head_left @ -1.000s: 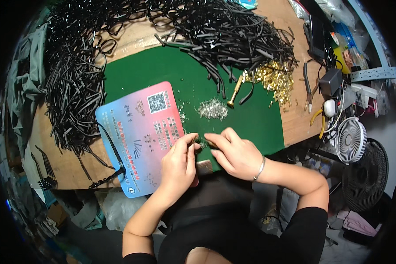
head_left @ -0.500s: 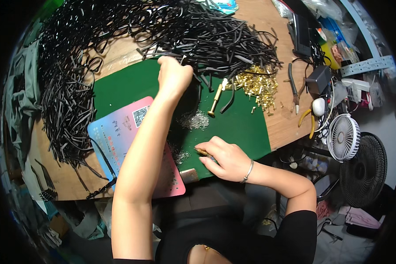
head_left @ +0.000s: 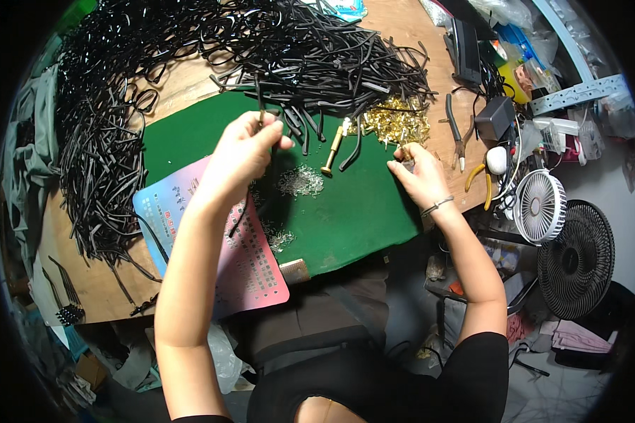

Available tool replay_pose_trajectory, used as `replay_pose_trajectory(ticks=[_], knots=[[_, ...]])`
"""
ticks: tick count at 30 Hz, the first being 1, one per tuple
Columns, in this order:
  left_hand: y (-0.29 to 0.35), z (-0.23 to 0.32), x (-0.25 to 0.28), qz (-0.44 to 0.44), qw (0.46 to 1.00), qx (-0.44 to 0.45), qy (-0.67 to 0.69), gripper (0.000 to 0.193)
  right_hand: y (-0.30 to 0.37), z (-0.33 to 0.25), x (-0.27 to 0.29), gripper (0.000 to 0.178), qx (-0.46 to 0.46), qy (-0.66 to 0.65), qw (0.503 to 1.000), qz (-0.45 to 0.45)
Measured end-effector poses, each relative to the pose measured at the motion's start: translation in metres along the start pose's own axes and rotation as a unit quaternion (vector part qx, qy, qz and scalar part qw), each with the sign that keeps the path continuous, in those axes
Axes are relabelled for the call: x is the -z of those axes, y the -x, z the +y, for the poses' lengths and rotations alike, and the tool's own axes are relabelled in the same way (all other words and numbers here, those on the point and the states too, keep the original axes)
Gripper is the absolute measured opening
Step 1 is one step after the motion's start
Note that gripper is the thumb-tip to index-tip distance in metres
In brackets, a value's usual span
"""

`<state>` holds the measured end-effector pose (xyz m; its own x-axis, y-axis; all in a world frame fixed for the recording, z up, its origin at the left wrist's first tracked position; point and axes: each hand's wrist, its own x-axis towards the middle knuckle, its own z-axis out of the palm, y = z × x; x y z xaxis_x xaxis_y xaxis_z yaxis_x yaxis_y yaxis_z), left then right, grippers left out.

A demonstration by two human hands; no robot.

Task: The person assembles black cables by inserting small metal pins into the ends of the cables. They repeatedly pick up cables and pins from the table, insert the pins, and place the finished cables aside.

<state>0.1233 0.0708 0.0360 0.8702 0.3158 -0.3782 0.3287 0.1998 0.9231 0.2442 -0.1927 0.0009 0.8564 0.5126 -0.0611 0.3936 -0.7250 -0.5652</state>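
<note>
L hand pinches what's prob. a black temple arm above green mat; R hand by gold-col. metal pcs, grip unclear. Looks like pickup step; next calls for fine pinch.

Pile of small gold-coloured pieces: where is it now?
In the head view, the gold-coloured pile lies right of centre, at the upper right of the green mat, just beyond the right hand and beside the black strips.

There are two hands, two fans, two silver heaps and one golden heap.
</note>
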Motion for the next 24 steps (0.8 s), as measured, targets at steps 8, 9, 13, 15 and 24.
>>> replay_pose_trajectory(ticks=[8,9,13,15,24], knots=[[0.121,-0.012,0.000,0.019,0.986,-0.105,-0.129,0.037,0.026,-0.037,0.017,0.019,-0.011,-0.033,0.998,-0.051],[0.140,-0.012,0.000,0.027,0.995,-0.032,-0.090,0.038,0.035,-0.060,0.020,0.018,-0.006,-0.062,0.991,-0.122],[0.158,-0.065,-0.020,0.001,0.999,-0.034,-0.006,0.028,0.066,-0.116,-0.005,0.015,0.135,-0.250,0.918,-0.275],[0.162,-0.075,-0.028,-0.029,0.993,0.002,0.111,0.019,0.070,-0.119,-0.032,0.014,0.178,-0.252,0.921,-0.236],[0.167,-0.077,-0.030,-0.002,0.984,0.024,0.174,0.021,0.074,-0.128,-0.052,0.011,0.199,-0.301,0.916,-0.174]])
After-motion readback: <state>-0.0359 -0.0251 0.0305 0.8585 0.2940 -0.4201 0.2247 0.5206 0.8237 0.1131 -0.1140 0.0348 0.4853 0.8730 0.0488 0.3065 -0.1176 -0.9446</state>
